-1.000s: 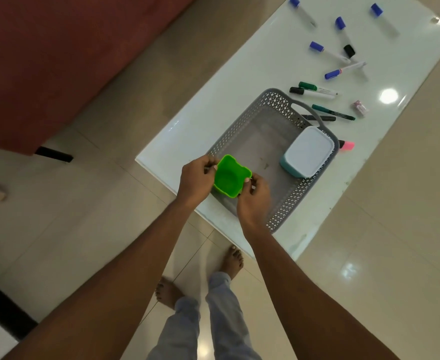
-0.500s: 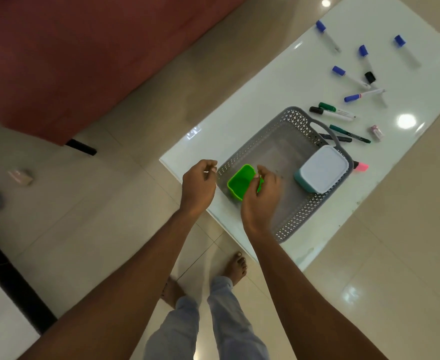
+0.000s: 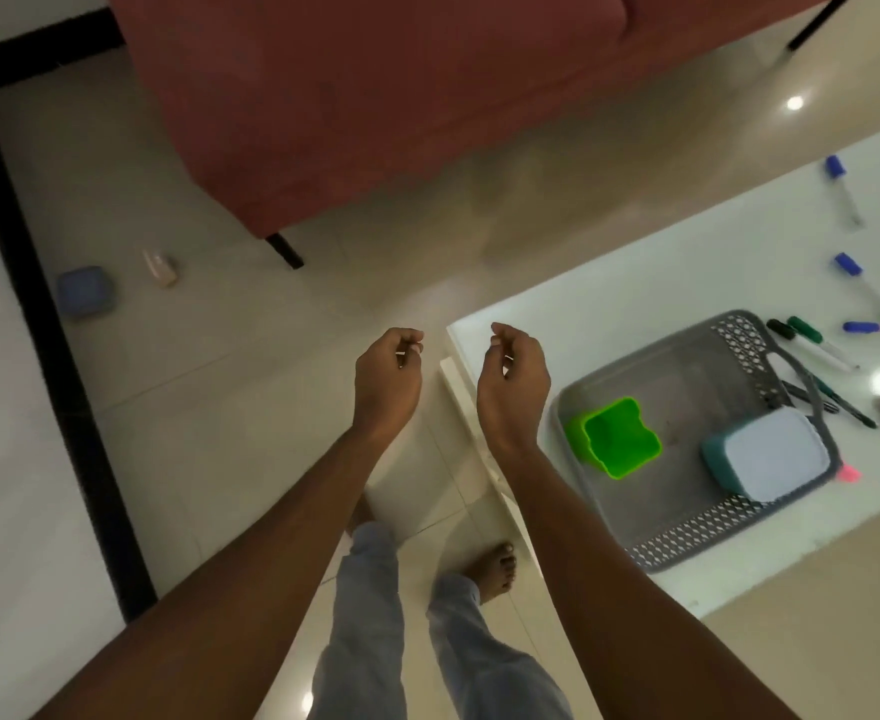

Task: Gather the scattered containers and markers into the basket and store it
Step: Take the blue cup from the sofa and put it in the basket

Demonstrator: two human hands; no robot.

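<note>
The grey perforated basket [image 3: 708, 532] sits on the white table [image 3: 609, 298] at the right. Inside it a green container [image 3: 617, 439] lies at the near-left end and a teal container with a white lid [image 3: 767, 454] at the right end. Several markers lie on the table beyond the basket, among them a green-capped one [image 3: 812, 337] and a blue-capped one [image 3: 843, 192]. My left hand [image 3: 388, 379] hovers over the floor left of the table corner. Just left of the basket, my right hand [image 3: 513, 381] hangs over the table's edge. Both hands hold nothing, fingers loosely curled.
A red sofa [image 3: 401, 96] stands across the floor behind the table. A blue lidded container [image 3: 86, 292] and a small pale object [image 3: 159, 267] lie on the floor at the left, near a black floor border. A pink object [image 3: 849, 472] lies by the basket's right rim.
My right hand has let go of the green container, which now lies in the basket. Both hands have pulled back to the left and the view has swung left toward the floor.
</note>
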